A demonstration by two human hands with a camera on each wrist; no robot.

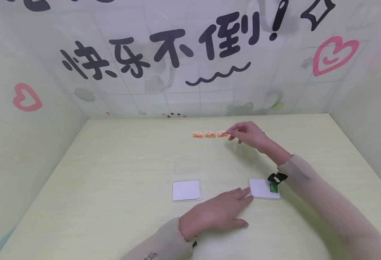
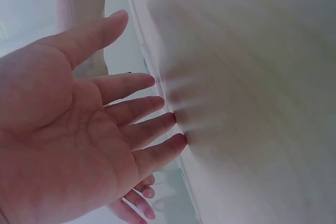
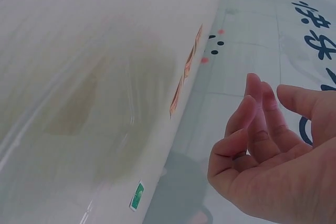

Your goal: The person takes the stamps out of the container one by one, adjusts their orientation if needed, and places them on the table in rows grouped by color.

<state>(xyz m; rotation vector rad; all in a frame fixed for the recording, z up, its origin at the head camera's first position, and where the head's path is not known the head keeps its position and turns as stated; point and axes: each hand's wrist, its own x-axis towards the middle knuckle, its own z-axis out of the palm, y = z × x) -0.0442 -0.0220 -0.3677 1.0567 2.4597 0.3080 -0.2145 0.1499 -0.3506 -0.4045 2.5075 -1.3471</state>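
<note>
Cards (image 1: 210, 134), three thin orange-printed rectangles rowed near tabletop's (image 1: 112, 162) far edge, rightmost at right hand's (image 1: 247, 136) fingertips | right fingers loosely bent, no hold visible | left hand's (image 1: 216, 213) fingers straight, empty, tips against smooth white slab (image 1: 258, 188)

Three cards (image 1: 210, 135) are orange, seemingly patterned — slabs (image 1: 186, 190) white.

One table (image 1: 96, 187), one left hand (image 1: 216, 213), one right hand (image 1: 250, 137), three orange-printed cards (image 1: 210, 134) in one row near the table's far edge, two white rectangular pieces (image 1: 186, 190) farther from that edge, two green cards (image 3: 137, 196), one atop a white piece.
</note>
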